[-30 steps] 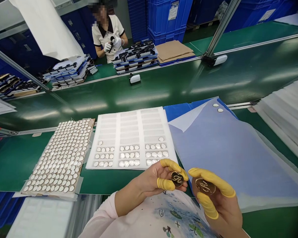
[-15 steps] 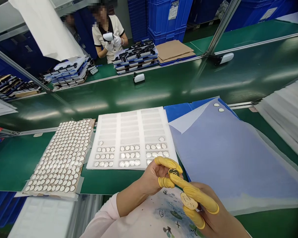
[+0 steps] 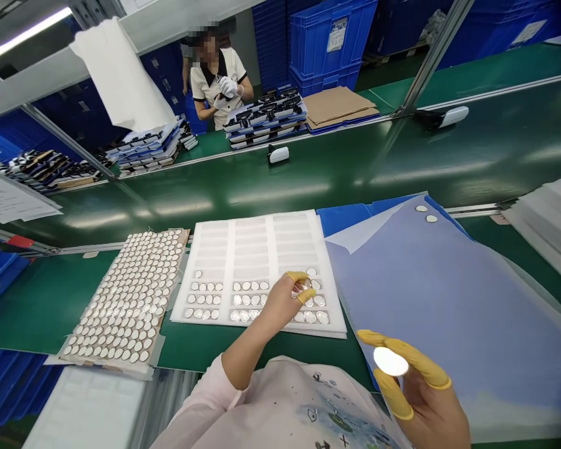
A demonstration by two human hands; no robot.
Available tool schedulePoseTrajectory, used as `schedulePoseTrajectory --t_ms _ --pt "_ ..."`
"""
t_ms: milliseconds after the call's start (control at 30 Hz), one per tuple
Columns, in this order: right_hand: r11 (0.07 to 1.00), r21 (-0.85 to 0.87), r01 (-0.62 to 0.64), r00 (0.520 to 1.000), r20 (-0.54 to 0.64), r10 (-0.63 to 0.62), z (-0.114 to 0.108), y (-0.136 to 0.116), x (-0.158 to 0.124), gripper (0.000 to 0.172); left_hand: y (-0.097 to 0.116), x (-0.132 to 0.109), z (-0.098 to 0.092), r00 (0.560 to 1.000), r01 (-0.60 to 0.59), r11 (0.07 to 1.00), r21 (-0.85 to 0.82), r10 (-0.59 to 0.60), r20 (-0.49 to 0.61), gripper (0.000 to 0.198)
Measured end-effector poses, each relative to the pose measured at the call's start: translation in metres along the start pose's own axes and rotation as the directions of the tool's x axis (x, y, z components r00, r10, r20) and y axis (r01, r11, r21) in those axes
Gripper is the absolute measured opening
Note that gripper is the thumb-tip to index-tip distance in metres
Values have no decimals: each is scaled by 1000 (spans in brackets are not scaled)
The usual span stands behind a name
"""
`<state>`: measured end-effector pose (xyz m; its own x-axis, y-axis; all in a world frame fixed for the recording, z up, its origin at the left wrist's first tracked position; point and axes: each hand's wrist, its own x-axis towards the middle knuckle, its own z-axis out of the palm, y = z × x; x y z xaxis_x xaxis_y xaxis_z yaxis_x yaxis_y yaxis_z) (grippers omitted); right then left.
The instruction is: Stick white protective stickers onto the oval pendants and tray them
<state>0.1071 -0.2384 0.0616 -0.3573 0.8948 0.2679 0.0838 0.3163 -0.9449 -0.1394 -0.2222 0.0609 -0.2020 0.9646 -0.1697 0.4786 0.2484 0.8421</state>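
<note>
Right hand holds disc
It lies between the yellow fingertips; how left hand grips, I cannot tell.

Gloved co-worker is present beyond the green belt; brown cardboard lies beside stacked parts; blue bins stand behind.

No wording can be read. The white label on the stacked blue crate bears print too small to make out (the tag on the far-right crate is just as faint), and the lines on the paper sheet at the left edge are illegible.
</note>
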Motion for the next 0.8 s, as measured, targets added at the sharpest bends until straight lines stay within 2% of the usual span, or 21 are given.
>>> schedulePoseTrajectory --t_ms 33,67,133,267,367,467,567,633,667,700,733,800 --pt "1000 -18 5 1000 6 -5 0 2 2 32 -3 8 -1 999 12 973 229 -2 -43 30" --pt "999 -42 7 1000 27 -6 -1 4 4 34 -6 17 -1 998 27 921 390 -2 -66 29" --pt "994 -107 8 998 61 -2 -2 9 7 36 -10 32 3 997 54 851 523 -15 -79 26" --pt "984 -179 14 999 54 -5 -2 12 8 35 -18 57 14 996 94 785 613 -66 -68 16" --pt "990 -141 13 999 35 -8 1 6 9 35 -22 67 16 995 95 757 647 -84 -47 11" --pt "996 -37 83 997 11 -83 4 -1 11 31 -18 67 14 997 72 763 642 -64 -36 16" --pt "987 69 144 989 -25 -143 7 -5 14 26 -4 50 12 999 30 795 605 -5 -42 25" --pt "985 120 122 992 -27 -119 8 -5 15 25 9 30 13 999 -34 869 493 48 -16 30" --pt "985 140 102 995 -23 -100 9 -5 16 26 15 18 13 998 -69 935 348 63 28 33" --pt "984 157 87 996 -14 -86 10 -5 17 26 22 6 14 992 -88 987 135 74 103 37" --pt "982 175 78 997 -8 -78 11 -5 18 26 27 -6 16 976 -66 991 -120 89 198 44" --pt "973 222 67 998 -1 -69 14 -4 20 24 35 -25 18 913 98 835 -542 141 382 59"
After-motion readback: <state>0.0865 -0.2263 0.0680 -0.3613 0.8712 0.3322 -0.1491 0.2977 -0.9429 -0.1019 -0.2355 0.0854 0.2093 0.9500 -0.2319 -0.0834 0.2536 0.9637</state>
